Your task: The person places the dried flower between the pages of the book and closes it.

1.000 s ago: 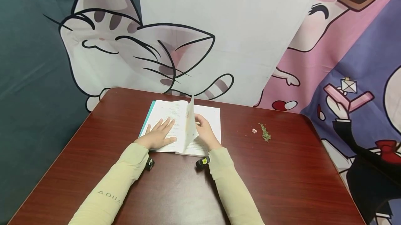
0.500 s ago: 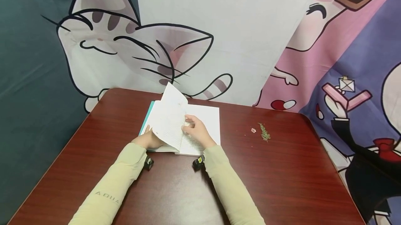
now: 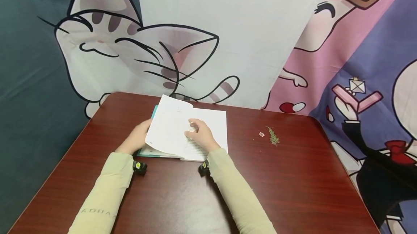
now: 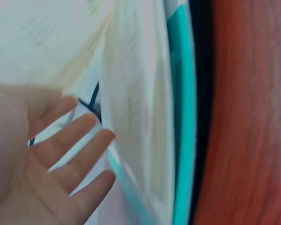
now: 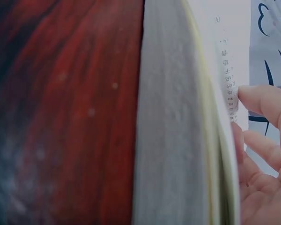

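Note:
A thick book (image 3: 210, 120) with a teal cover (image 4: 180, 103) lies spread on the table. One white leaf (image 3: 167, 127) slopes over its left half, its outer edge lifted off the pages below. At the book's left edge is my left hand (image 3: 137, 137), its fingertips hidden behind that leaf in the head view. The left wrist view shows this hand's fingers (image 4: 84, 161) extended beside the page edges. My right hand (image 3: 202, 134) touches the pages near the middle, thumb and index finger bent with a gap between them. Its remaining fingers are partly hidden.
A small pale pink flower (image 3: 261, 134) and a green leafy sprig (image 3: 273, 136) lie to the right of the book on the reddish-brown table (image 3: 293, 176). A cartoon-printed cloth (image 3: 254, 27) hangs behind the table's far edge.
The leaf has swung from upright over to the left. My left hand, earlier flat on the left page, has slid out to the book's left edge. My right hand has shifted slightly left.

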Available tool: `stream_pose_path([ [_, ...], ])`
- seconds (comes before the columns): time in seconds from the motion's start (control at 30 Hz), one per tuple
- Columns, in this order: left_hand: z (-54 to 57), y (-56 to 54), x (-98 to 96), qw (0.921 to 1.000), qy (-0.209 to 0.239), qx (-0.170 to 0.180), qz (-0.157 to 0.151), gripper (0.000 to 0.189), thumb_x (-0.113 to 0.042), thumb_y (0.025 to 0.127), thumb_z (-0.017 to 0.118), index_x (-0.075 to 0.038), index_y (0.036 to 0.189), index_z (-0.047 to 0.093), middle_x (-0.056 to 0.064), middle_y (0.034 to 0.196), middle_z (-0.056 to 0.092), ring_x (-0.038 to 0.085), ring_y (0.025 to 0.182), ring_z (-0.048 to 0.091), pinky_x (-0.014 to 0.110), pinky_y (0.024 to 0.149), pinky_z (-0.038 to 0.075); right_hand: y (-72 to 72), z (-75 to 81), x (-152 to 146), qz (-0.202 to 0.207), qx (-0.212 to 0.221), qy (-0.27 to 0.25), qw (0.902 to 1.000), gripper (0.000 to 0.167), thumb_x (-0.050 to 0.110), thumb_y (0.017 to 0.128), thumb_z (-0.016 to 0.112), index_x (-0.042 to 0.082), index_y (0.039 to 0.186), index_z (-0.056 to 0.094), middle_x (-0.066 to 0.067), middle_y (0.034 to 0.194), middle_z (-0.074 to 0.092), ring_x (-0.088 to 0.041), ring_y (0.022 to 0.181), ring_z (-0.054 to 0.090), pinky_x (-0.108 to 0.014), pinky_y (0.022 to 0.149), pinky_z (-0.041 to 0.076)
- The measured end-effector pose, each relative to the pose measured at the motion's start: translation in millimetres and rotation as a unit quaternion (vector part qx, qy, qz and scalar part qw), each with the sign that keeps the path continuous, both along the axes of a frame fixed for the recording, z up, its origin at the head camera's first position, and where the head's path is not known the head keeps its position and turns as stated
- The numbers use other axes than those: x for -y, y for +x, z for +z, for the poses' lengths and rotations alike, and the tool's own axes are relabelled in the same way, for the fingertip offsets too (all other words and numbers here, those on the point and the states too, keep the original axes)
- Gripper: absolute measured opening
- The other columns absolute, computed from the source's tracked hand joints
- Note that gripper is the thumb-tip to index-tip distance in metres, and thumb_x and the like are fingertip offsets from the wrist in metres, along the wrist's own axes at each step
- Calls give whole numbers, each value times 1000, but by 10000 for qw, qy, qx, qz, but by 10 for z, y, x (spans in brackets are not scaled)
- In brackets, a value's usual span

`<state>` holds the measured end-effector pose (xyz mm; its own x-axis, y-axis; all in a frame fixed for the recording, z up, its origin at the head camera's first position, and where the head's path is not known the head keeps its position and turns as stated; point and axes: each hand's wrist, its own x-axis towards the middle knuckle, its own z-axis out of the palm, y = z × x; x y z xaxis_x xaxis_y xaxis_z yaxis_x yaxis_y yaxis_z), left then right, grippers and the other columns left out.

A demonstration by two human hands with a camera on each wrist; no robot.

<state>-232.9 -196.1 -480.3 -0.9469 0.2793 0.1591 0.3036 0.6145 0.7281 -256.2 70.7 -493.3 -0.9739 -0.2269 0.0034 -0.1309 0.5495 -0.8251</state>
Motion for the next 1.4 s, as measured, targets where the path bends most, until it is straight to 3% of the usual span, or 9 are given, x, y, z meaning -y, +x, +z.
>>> stream_pose_path([
  [0.13, 107, 27, 50, 9966, 333, -113, 746, 42, -17, 111, 39, 1, 148, 46, 27, 145, 50, 44, 132, 50, 61, 107, 39, 11, -4, 24, 8, 61, 30, 10000, 56, 21, 92, 76, 15, 145, 56, -7, 127, 62, -13, 86, 53, -28, 77, 46],
  [0.27, 239, 57, -12, 9919, 516, -616, 985, 44, -12, 110, 39, -1, 153, 39, 25, 146, 48, 43, 132, 52, 58, 107, 40, 21, -9, 27, -17, 74, 8, 10000, 57, 21, 92, 76, 15, 145, 56, -7, 127, 62, -13, 87, 54, -29, 79, 46],
  [0.37, 306, 58, -112, 9925, 341, -874, 788, 50, -11, 109, 41, -4, 157, 31, 26, 149, 43, 43, 136, 47, 60, 109, 38, 20, -10, 18, -17, 34, -8, 10000, 57, 21, 92, 76, 15, 145, 56, -7, 127, 62, -13, 88, 55, -29, 80, 47],
  [0.47, 308, 55, -228, 9957, -121, -864, 313, 55, -14, 108, 46, -5, 159, 28, 25, 154, 36, 43, 140, 41, 61, 111, 34, 18, -9, 4, -1, 22, -36, 10000, 57, 21, 92, 75, 14, 145, 56, -7, 126, 63, -13, 88, 56, -29, 79, 48],
  [0.67, 166, 58, -403, 9909, -1156, -431, -546, 68, -27, 105, 54, -3, 160, 23, 21, 163, 26, 38, 150, 27, 55, 119, 26, 18, -18, -6, 9, 53, -105, 9999, 56, 20, 92, 76, 14, 145, 56, -5, 123, 63, -10, 84, 55, -25, 74, 48],
  [0.83, 79, 82, -465, 9851, -1456, -122, -911, 74, -34, 104, 58, 2, 159, 24, 26, 164, 22, 45, 149, 25, 60, 117, 25, 25, -23, -7, -16, 155, -206, 9997, 56, 20, 92, 75, 14, 144, 56, -3, 121, 63, -8, 80, 55, -22, 69, 48],
  [0.97, 61, 87, -491, 9798, -1688, 39, -1069, 79, -41, 102, 59, 1, 159, 24, 26, 164, 20, 48, 149, 22, 64, 117, 23, 24, -29, -16, -49, 121, -219, 9997, 55, 20, 92, 75, 14, 144, 57, -2, 121, 62, -8, 81, 55, -22, 69, 48],
  [1.2, 37, 73, -485, 9723, -2027, 442, -1076, 81, -46, 102, 57, -1, 161, 22, 23, 166, 17, 48, 151, 12, 69, 116, 16, 15, -60, -27, -35, 104, -346, 9993, 54, 19, 93, 74, 14, 144, 57, -3, 120, 63, -9, 83, 56, -23, 71, 49],
  [1.4, 21, 57, -488, 9660, -2183, 712, -1187, 82, -47, 104, 53, 0, 161, 18, 24, 167, 13, 49, 151, 8, 72, 115, 12, 17, -75, -61, 54, 116, -378, 9992, 49, 15, 95, 69, 15, 143, 58, -4, 122, 65, -12, 90, 60, -27, 78, 52],
])
